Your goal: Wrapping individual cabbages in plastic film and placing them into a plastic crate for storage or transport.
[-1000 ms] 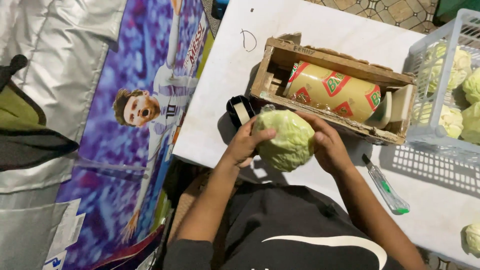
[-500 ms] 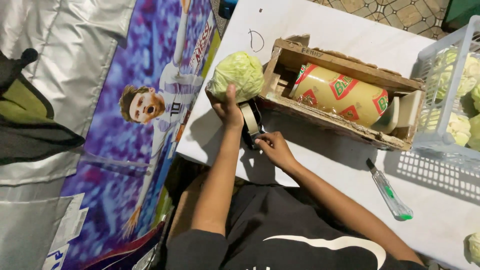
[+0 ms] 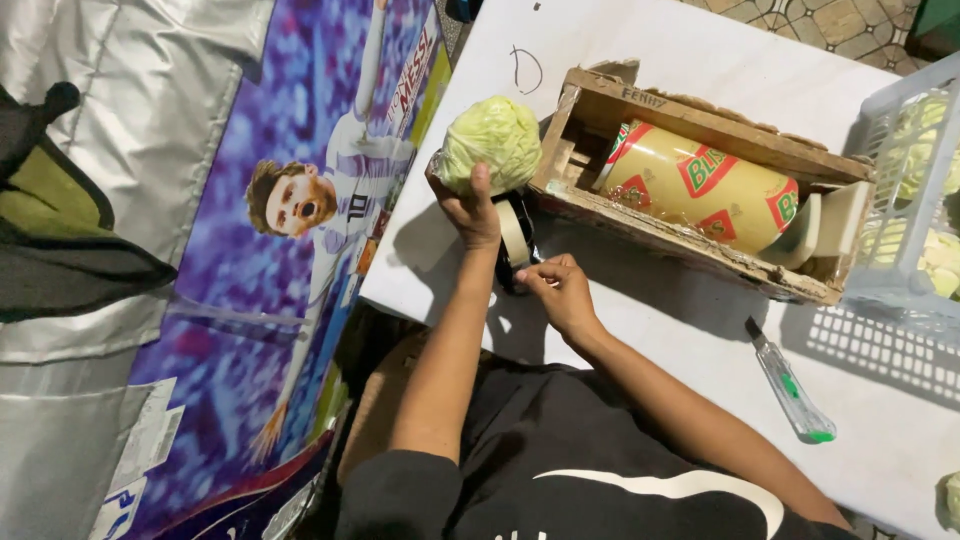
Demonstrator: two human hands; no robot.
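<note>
Fingers of left hand [image 3: 468, 205] grip the wrapped cabbage [image 3: 492, 143]; right hand [image 3: 556, 290] fingers pinch the tape roll [image 3: 514, 240]

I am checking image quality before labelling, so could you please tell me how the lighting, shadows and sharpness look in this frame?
Head view: hard overhead light throws crisp shadows of the left hand and wrapped cabbage onto the white table; glare streaks the film roll in the wooden box; the crate at the right edge is washed out; the centre is sharp.
</note>
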